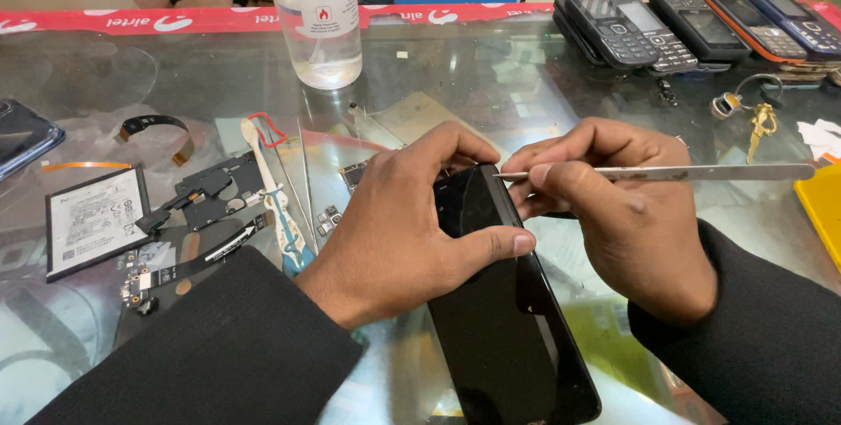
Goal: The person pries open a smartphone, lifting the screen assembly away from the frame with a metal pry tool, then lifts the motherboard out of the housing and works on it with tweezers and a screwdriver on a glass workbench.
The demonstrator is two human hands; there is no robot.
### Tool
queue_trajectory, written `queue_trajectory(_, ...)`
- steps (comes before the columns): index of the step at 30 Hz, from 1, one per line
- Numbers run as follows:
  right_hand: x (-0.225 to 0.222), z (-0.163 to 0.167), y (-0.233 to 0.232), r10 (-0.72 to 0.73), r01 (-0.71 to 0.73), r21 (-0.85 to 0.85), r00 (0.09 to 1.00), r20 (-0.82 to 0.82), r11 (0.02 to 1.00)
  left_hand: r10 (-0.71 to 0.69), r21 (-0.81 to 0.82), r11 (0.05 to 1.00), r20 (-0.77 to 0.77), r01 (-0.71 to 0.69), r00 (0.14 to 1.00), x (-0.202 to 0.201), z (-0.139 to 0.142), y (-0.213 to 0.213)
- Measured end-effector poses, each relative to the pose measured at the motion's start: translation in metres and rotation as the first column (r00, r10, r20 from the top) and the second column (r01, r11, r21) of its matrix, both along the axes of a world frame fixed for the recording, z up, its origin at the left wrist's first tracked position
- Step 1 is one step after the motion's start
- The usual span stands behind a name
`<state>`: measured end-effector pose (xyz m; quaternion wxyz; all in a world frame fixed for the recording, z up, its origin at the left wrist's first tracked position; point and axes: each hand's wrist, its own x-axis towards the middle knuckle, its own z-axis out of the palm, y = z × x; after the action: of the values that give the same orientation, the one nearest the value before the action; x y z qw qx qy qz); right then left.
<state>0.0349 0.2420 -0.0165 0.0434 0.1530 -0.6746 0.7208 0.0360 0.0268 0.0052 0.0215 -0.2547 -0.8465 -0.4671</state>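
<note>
left hand [399, 223] gripping black phone [504, 320] top edge | right hand [613, 206] pinching metal pry tool [701, 173], tip at phone | battery [95, 219] far left on bench [491, 74]

The black slab-shaped smartphone [508, 320] lies on the glass-topped counter [526, 74], with the left hand [403, 232] wrapped over its far end from the left and the right hand [613, 215] just right of it, pinching a thin flat metal pry tool [692, 173] whose tip meets the phone's far right edge. Left of the phone lie dark circuit parts with flex cables [201, 206] and, further left, a flat rectangular white-labelled battery [96, 222]. Behind the phone stands a clear plastic bottle [317, 22]; behind and to its right lies a row of keypad phones [692, 26].
</note>
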Motion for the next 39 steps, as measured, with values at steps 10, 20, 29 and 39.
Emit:
queue_trajectory(10, -0.003, 0.003, -0.001, 0.122, -0.107, -0.224, 0.991, 0.057, 0.969, -0.164, 0.488, 0.871, 0.179, 0.057, 0.970, -0.003, -0.007, -0.006)
queue_trajectory(20, 0.002, 0.005, -0.002, 0.140, -0.136, -0.066, 0.989, 0.050, 0.988, -0.319, 0.717, 0.686, 0.150, 0.119, 0.936, -0.014, -0.014, -0.018)
queue_trajectory(29, 0.001, 0.004, -0.001, 0.154, -0.152, -0.044, 0.985, 0.072, 0.987, -0.299, 0.692, 0.712, 0.143, 0.121, 0.944, -0.015, -0.012, -0.017)
queue_trajectory(39, 0.013, 0.001, -0.004, 0.277, -0.247, 0.259, 0.957, -0.085, 0.934, -0.337, 0.713, 0.687, 0.147, 0.136, 0.930, -0.010, -0.011, -0.013)
